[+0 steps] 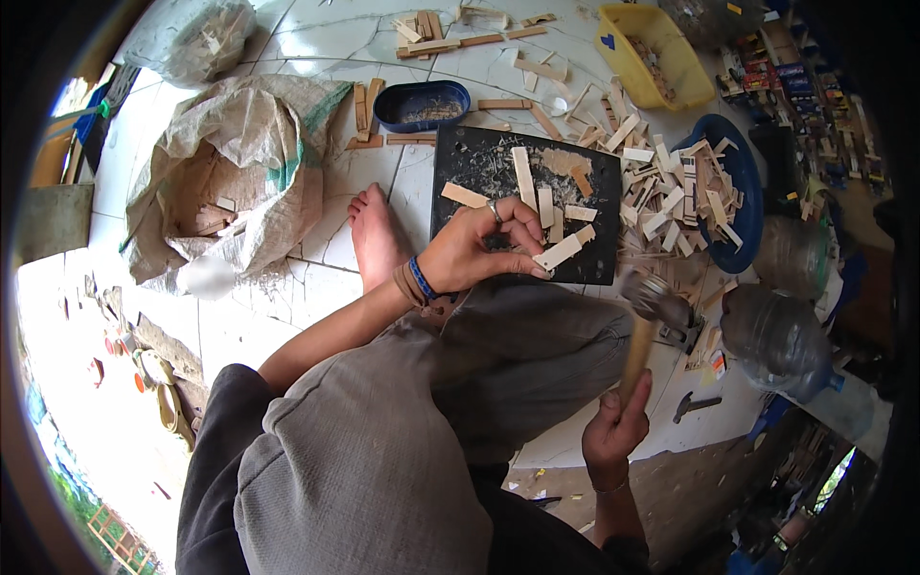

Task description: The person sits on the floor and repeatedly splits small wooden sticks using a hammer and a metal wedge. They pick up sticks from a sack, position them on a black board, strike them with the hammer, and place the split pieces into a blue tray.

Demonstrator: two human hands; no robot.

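My right hand (614, 433) is wrapped round the wooden handle of a hammer (636, 359). The hammer's metal head is raised beside the right edge of a black board (601, 261) and looks slightly blurred. Over the board's near edge, my left hand (476, 247) pinches the end of a pale wooden strip (565, 248) between thumb and fingers. A longer wooden strip (522, 177) lies beyond my fingers, among several short pieces on the board. Some of the left fingertips are partly hidden.
Many small wood pieces (661, 196) are heaped right of the board and into a blue basin (750, 201). A yellow tub (611, 48) and blue tray (385, 117) stand farther off. An open woven sack (153, 192) is at left. A second hammer (698, 404) lies on the floor at right.
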